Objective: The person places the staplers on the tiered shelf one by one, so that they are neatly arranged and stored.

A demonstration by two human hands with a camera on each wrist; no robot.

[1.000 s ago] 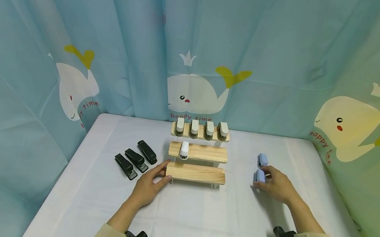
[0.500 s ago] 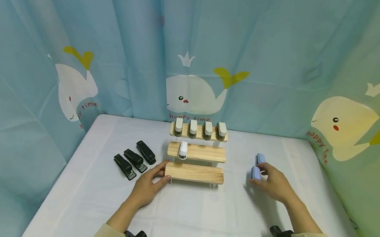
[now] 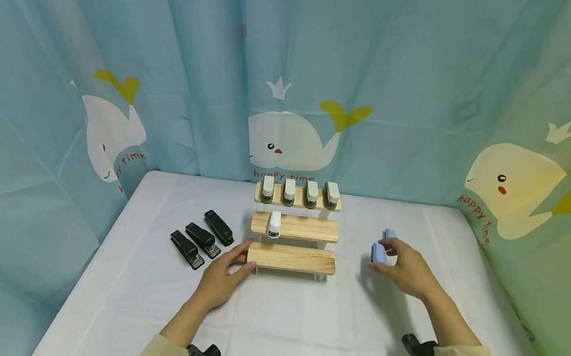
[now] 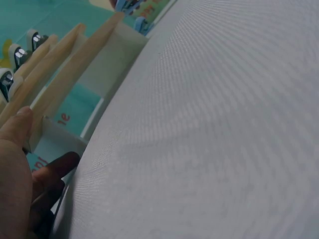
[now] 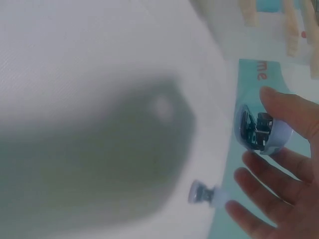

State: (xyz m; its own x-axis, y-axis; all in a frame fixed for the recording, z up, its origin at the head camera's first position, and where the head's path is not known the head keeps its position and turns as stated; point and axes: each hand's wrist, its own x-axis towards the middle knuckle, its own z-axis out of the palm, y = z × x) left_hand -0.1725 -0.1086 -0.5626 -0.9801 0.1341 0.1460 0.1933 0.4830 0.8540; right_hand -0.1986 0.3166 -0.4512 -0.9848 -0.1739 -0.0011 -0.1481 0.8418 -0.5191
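Observation:
My right hand (image 3: 408,267) pinches a small light-blue stapler (image 3: 378,253) between thumb and fingers, above the table to the right of the stand. A second light-blue stapler (image 3: 389,233) lies just behind it, partly covered by the hand. In the right wrist view the held stapler (image 5: 261,130) shows its dark metal inside. At the left end of the lowest shelf, my left hand (image 3: 219,280) grips the three-tier wooden stand (image 3: 291,258), thumb at the front edge and fingers behind. A white stapler (image 3: 274,224) sits on the middle shelf, toward its left end.
Several pale grey staplers (image 3: 289,191) stand in a row on the top shelf. Three black staplers (image 3: 203,240) lie slanted on the white tablecloth (image 3: 288,333) left of the stand. A blue whale-print curtain (image 3: 407,98) closes off the back and sides.
My right hand has lifted one light-blue stapler away from the other and carried it a little left, toward the stand. My left hand stays on the stand.

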